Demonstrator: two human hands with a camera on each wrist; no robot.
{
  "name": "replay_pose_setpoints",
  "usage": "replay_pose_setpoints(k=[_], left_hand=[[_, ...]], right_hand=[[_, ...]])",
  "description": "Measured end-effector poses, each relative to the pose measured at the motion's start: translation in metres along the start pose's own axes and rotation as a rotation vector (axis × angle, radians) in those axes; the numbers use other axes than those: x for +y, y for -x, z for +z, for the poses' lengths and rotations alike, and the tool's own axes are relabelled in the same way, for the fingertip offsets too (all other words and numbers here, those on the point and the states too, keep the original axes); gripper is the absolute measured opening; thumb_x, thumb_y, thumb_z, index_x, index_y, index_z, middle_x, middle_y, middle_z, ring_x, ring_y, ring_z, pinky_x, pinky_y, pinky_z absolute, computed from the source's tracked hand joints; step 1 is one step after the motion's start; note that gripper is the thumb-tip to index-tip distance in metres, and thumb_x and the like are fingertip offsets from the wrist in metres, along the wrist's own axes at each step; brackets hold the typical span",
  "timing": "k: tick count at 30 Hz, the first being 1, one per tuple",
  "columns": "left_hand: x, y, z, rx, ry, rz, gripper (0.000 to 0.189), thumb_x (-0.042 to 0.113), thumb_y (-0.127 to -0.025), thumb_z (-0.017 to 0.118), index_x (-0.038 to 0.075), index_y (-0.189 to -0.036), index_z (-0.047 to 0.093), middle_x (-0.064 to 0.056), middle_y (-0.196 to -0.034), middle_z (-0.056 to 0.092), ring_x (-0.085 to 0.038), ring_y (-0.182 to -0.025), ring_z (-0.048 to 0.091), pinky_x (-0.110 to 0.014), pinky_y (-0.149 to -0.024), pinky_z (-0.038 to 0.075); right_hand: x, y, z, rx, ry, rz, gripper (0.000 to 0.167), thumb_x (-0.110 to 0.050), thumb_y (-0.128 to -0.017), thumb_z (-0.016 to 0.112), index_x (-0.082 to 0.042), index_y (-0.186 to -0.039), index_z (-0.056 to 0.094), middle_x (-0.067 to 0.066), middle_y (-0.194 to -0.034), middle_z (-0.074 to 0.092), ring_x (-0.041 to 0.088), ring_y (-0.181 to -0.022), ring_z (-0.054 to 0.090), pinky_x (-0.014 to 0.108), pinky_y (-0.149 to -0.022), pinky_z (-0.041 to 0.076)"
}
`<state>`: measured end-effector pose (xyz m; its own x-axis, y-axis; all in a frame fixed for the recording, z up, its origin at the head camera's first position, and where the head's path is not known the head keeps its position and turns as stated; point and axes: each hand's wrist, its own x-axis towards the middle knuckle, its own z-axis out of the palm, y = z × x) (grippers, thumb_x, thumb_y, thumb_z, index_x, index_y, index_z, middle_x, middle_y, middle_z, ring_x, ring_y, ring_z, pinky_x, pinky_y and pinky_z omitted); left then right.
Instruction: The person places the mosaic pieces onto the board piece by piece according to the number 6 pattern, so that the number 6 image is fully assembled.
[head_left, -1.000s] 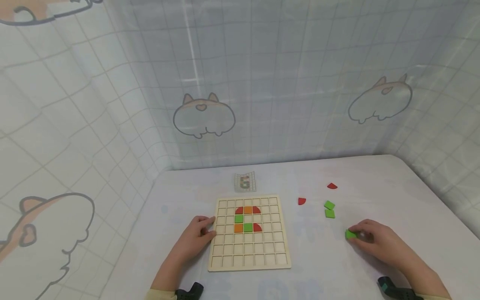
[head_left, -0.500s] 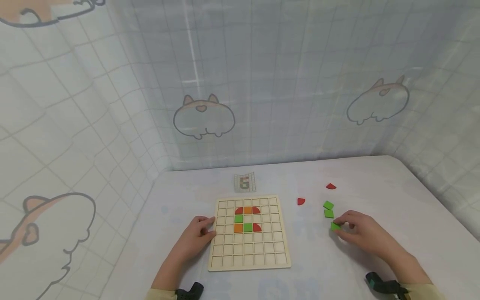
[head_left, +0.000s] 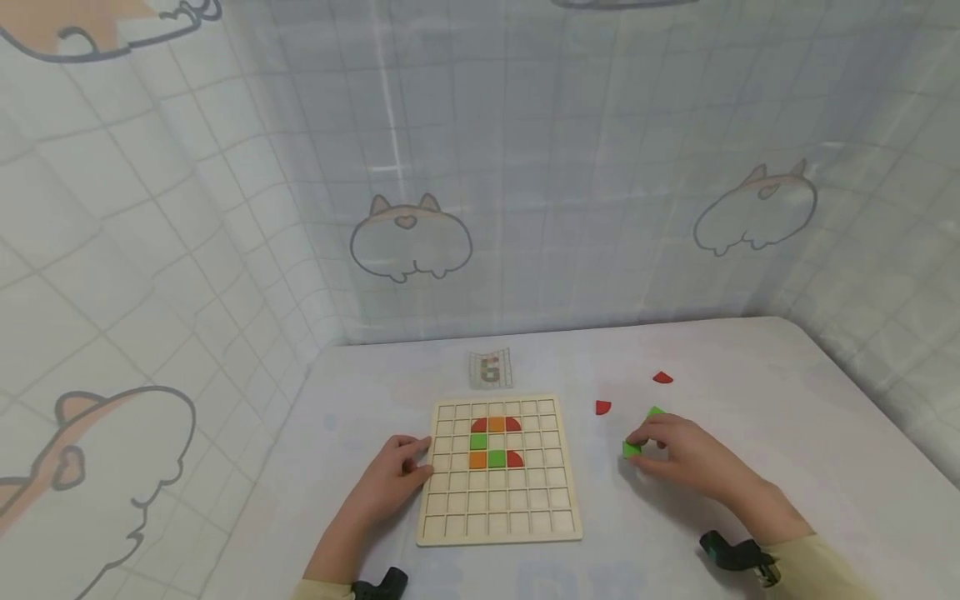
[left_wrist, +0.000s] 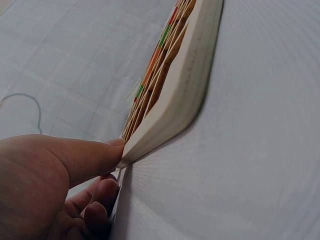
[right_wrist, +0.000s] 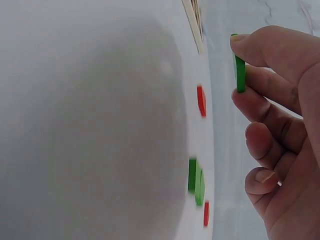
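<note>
My right fingers (right_wrist: 252, 105) pinch a green tile (right_wrist: 240, 75); too slack, they could drop it. My left fingers (head_left: 414, 447), apart, touch the board (head_left: 498, 542); a nudge could skew it.

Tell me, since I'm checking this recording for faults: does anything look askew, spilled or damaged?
Nothing looks spilled or broken, and the coloured pieces on the board sit squarely in their cells. One slight oddity: the small patterned sheet beyond it seems wavy-edged rather than flat.

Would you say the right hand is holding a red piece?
No, the right hand pinches a green piece between thumb and fingers.
</note>
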<state>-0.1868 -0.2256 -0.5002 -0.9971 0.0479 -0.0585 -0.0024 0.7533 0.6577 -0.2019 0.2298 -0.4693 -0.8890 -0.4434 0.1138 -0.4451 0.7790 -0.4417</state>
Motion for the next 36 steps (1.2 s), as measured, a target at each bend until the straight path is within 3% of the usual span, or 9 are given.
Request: replay_pose_setpoints(k=[6,17,26,36], left_hand=[[0.0,0.001,0.0,0.003,-0.01,0.006,0.051,0.021,-0.09,0.074,0.011,-0.138,0.06,-0.003,-0.118,0.051,-0.015,-0.089,0.049,-0.033,-0.073,0.043],[-0.004,-0.002,0.001,0.004,-0.006,0.001,0.051,0.021,-0.09,0.074,0.013,-0.139,0.059,-0.002,-0.118,0.051,-0.015,-0.089,0.049,-0.033,-0.073,0.043],[-0.006,-0.002,0.002,0.01,-0.011,0.019,0.051,0.021,-0.09,0.074,0.011,-0.138,0.06,-0.002,-0.116,0.05,-0.015,-0.088,0.049,-0.031,-0.071,0.042],[-0.004,-0.002,0.002,0.01,-0.018,-0.002,0.051,0.021,-0.09,0.074,0.012,-0.138,0.06,-0.001,-0.116,0.05,-0.015,-0.088,0.049,-0.031,-0.071,0.043]], right_hand=[[-0.018,-0.015,0.009,0.004,0.04,-0.095,0.02,-0.029,-0.083,0.081,-0.022,-0.101,0.076,-0.021,-0.095,0.058,0.004,-0.09,0.054,0.033,-0.083,0.05],[-0.05,-0.038,0.027,-0.041,0.047,-0.208,0.022,-0.03,-0.084,0.079,-0.018,-0.102,0.077,-0.016,-0.095,0.059,0.006,-0.09,0.055,0.029,-0.08,0.05],[-0.072,-0.051,0.04,-0.121,0.031,-0.178,0.023,-0.032,-0.085,0.078,-0.018,-0.103,0.077,-0.016,-0.098,0.06,0.007,-0.093,0.054,0.031,-0.084,0.05],[-0.093,-0.061,0.058,-0.129,0.029,-0.238,0.019,-0.031,-0.085,0.078,-0.021,-0.101,0.078,-0.016,-0.095,0.06,0.008,-0.092,0.053,0.03,-0.083,0.049]])
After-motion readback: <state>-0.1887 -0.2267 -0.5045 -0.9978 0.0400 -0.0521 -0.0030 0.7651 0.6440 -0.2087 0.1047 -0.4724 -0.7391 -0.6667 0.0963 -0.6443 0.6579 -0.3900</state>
